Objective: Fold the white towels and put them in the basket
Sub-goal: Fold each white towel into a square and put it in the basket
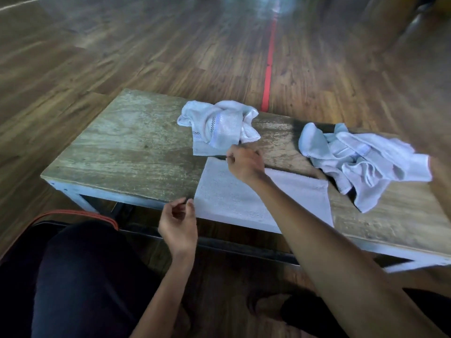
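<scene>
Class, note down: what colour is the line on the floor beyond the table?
Red. The floor line shows best in the head view.

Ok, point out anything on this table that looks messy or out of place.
The far towel and the right towel lie crumpled in heaps on the table. The flat towel hangs over the table's near edge rather than lying wholly on top.

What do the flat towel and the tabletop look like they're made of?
The flat towel looks like white terry cloth, probably cotton: its surface is nubby and matte. The tabletop looks like worn wood or wood laminate: brown grain shows through a pale, scuffed, dull finish.
</scene>
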`<state>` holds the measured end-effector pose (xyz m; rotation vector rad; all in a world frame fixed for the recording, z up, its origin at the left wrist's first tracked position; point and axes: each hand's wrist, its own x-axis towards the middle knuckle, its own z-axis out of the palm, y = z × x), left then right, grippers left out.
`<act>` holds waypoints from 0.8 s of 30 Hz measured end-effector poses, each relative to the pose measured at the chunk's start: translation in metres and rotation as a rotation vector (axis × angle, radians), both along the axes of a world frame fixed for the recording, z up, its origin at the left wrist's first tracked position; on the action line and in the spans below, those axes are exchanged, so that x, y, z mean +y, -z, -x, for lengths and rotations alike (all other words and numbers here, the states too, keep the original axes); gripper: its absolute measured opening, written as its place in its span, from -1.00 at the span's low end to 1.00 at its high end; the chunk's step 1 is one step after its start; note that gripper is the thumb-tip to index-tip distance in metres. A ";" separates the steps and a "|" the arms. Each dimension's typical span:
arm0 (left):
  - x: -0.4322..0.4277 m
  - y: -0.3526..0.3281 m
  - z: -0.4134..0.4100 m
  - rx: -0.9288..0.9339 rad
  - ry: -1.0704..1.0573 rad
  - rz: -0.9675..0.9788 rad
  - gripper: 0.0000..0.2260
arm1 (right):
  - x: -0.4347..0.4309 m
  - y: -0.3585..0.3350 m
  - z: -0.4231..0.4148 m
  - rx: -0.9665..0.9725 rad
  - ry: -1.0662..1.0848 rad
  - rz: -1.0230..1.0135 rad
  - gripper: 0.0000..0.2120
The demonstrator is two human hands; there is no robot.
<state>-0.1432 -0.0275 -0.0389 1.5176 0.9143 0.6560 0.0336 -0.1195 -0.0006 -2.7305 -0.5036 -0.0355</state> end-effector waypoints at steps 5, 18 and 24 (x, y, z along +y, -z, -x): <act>-0.023 -0.012 -0.011 -0.145 0.252 -0.403 -0.94 | -0.098 -0.010 0.021 -0.013 0.039 0.161 -0.80; -0.179 0.009 -0.048 -0.039 1.004 -1.202 -0.64 | -0.213 -0.007 0.026 0.159 0.123 0.289 -0.61; -0.178 0.007 -0.050 -0.228 0.880 -1.133 -0.89 | -0.212 -0.010 -0.003 0.361 0.073 0.196 -0.88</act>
